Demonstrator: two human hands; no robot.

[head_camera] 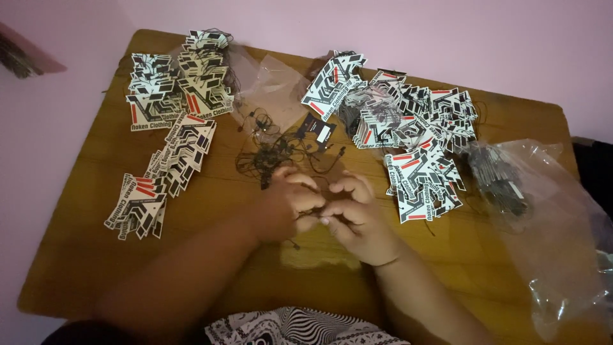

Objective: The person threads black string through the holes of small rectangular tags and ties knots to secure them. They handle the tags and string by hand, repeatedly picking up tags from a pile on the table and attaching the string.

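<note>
Black, white and red angular card tags (169,121) heaped at worktop (83,255) left; similar tags (415,137) heaped right. Clear plastic bag (549,217) far right. Tangle of thin black strings (274,153) at centre. Left hand (290,204) and right hand (354,214) touching, each grip pinched closed on a thin dark string (322,217), barely visible.

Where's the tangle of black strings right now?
In the head view, the tangle of black strings lies mid-table, just beyond the left hand, between the two spreads of printed tags.
</note>
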